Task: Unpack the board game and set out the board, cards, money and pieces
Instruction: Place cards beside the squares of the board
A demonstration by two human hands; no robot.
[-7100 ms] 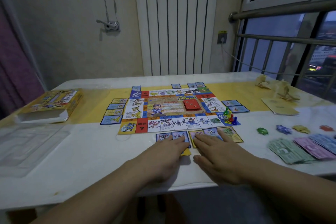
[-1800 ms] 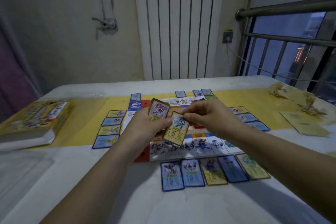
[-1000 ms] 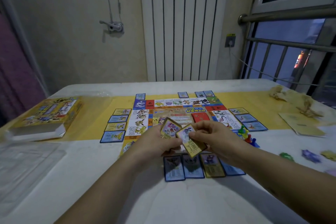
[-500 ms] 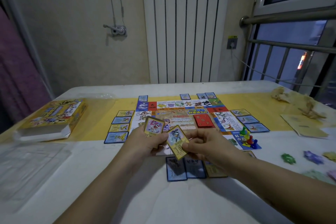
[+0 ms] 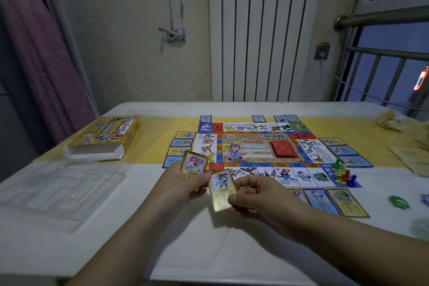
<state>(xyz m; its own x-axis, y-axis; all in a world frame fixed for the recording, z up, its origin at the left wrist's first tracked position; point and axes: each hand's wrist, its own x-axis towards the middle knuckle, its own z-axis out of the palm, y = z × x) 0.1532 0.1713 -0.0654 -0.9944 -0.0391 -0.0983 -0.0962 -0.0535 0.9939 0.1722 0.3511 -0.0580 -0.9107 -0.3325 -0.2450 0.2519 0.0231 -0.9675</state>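
The game board [image 5: 255, 153] lies flat mid-table with a red card deck [image 5: 284, 152] on its centre and coloured pawns [image 5: 342, 172] at its near right corner. Small cards ring the board, among them a near row [image 5: 334, 201] partly hidden behind my right arm. My left hand [image 5: 183, 184] holds a yellow-framed card with a pink figure [image 5: 194, 165]. My right hand [image 5: 257, 195] pinches a yellow-framed card with a blue figure [image 5: 222, 189]. Both hands hover just in front of the board's near left corner.
The yellow game box [image 5: 104, 137] sits at the far left, with a clear plastic insert tray [image 5: 60, 190] in front of it. A folded paper sheet [image 5: 411, 158] and crumpled wrapping [image 5: 392, 119] lie at the right. Green and purple tokens [image 5: 399, 202] sit at the right edge.
Both hands, each still holding its card, have drifted left and slightly toward me. The view has swung left, so the money piles have left the frame.
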